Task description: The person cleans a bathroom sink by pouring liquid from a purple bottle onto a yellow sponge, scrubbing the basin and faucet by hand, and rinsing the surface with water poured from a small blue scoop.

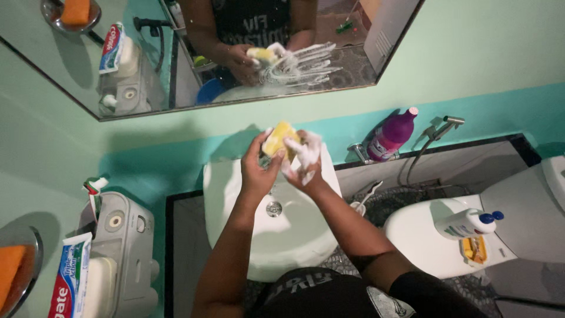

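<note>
I have the yellow soap bar (279,138) over the back edge of the white sink (235,194), my left hand (257,165) clasping it, my lathered right hand (303,159) rubbing against it, fingers curled.

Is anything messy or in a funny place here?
Yes. A white bottle with blue caps lies on its side on the closed toilet lid. The mirror has white streaks smeared on it. The right hand is foamy beside the yellow soap.

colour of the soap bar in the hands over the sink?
Yellow. The soap bar shows best in the head view, held between the left hand and the lathered right hand.
</note>
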